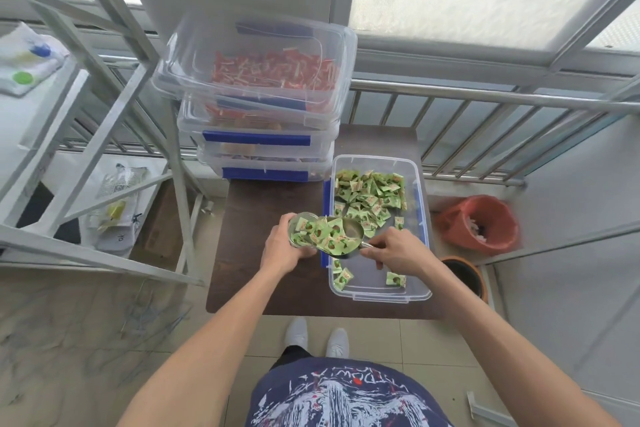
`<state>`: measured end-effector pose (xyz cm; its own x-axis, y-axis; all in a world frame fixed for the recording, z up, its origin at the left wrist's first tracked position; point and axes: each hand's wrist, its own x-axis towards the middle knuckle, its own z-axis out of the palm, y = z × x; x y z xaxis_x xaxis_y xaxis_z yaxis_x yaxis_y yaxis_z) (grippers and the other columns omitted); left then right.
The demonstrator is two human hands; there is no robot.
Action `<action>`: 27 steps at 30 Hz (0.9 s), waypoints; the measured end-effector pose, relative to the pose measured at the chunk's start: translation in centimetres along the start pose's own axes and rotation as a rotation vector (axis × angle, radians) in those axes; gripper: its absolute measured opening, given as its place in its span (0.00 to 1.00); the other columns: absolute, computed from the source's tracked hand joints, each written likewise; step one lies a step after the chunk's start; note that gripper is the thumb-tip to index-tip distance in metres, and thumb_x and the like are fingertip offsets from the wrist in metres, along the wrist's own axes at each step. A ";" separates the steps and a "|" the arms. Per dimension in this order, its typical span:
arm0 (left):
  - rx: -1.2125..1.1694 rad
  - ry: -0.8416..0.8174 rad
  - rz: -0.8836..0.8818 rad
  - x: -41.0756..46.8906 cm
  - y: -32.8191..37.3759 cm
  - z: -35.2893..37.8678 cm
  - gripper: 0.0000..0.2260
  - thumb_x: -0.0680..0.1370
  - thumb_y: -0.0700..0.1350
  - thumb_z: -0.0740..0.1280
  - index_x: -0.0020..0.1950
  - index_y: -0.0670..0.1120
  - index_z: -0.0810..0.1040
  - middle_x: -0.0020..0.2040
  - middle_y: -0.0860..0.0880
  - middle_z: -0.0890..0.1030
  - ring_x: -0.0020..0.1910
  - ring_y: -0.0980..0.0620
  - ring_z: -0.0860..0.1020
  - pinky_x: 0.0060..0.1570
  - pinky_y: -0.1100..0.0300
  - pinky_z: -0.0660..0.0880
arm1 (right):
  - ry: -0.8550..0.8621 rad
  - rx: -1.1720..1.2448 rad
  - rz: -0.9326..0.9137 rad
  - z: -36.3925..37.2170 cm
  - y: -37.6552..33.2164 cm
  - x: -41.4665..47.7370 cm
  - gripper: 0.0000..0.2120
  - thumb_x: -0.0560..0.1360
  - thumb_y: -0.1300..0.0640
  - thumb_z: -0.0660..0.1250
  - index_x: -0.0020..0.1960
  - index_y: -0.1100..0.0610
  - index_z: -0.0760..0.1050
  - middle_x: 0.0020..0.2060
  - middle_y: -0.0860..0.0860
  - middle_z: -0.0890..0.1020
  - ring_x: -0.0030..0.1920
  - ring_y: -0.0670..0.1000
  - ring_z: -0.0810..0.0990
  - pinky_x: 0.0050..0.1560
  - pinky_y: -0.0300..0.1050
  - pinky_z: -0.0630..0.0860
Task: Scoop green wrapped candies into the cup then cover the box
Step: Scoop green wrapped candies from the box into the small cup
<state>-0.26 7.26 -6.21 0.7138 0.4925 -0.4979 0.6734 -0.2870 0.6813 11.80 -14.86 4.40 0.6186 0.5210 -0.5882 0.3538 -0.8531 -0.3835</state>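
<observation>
A clear plastic box [417, 291] stands open on the dark table, with green wrapped candies [369, 192] heaped at its far end and a few loose ones near the front. My left hand [282, 250] grips a clear cup [302, 228] partly filled with green candies, tilted toward the box at its left wall. My right hand [398, 248] holds the handle of a metal scoop [349, 234]. The scoop carries green candies and its lip meets the cup's mouth. The box's lid is not in sight.
Three lidded clear boxes [256, 94] with red and brown candies are stacked at the table's far left. The dark table [252, 215] ends near my feet. A metal rack [86, 135] stands left, a railing behind, an orange bin [479, 224] and a dark pot [465, 276] right.
</observation>
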 end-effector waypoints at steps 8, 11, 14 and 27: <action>0.002 -0.022 -0.030 0.1 0.3 -0.4 0.39 0.64 0.50 0.85 0.68 0.62 0.68 0.63 0.51 0.79 0.62 0.45 0.78 0.62 0.45 0.76 | -0.007 -0.155 0.119 -2.2 -5.8 1.7 0.13 0.75 0.48 0.67 0.45 0.58 0.82 0.34 0.51 0.85 0.36 0.50 0.84 0.44 0.48 0.83; 0.010 -0.027 -0.038 0.2 0.2 -0.5 0.39 0.64 0.49 0.84 0.68 0.62 0.68 0.62 0.51 0.79 0.61 0.46 0.78 0.61 0.45 0.76 | -0.024 -0.226 0.140 -2.7 -8.0 1.9 0.08 0.72 0.56 0.67 0.47 0.60 0.77 0.38 0.54 0.86 0.41 0.55 0.86 0.45 0.53 0.84; 0.033 -0.029 -0.042 0.5 0.1 -0.4 0.39 0.63 0.49 0.84 0.67 0.62 0.68 0.62 0.51 0.79 0.61 0.45 0.79 0.62 0.43 0.77 | -0.033 -0.278 0.152 -2.9 -9.8 1.7 0.09 0.71 0.60 0.66 0.52 0.59 0.73 0.47 0.58 0.85 0.48 0.59 0.85 0.51 0.55 0.82; 0.042 -0.064 -0.073 1.1 -0.4 -0.2 0.41 0.63 0.53 0.85 0.70 0.61 0.66 0.63 0.49 0.80 0.62 0.45 0.79 0.62 0.44 0.76 | 0.023 -0.340 0.130 -5.4 -12.0 -0.2 0.06 0.75 0.56 0.64 0.46 0.58 0.70 0.33 0.52 0.75 0.34 0.52 0.77 0.41 0.47 0.75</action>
<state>0.19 8.12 -6.93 0.6724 0.4603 -0.5797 0.7307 -0.2874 0.6193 11.18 -4.84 12.94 0.6881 0.4097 -0.5989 0.4815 -0.8753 -0.0456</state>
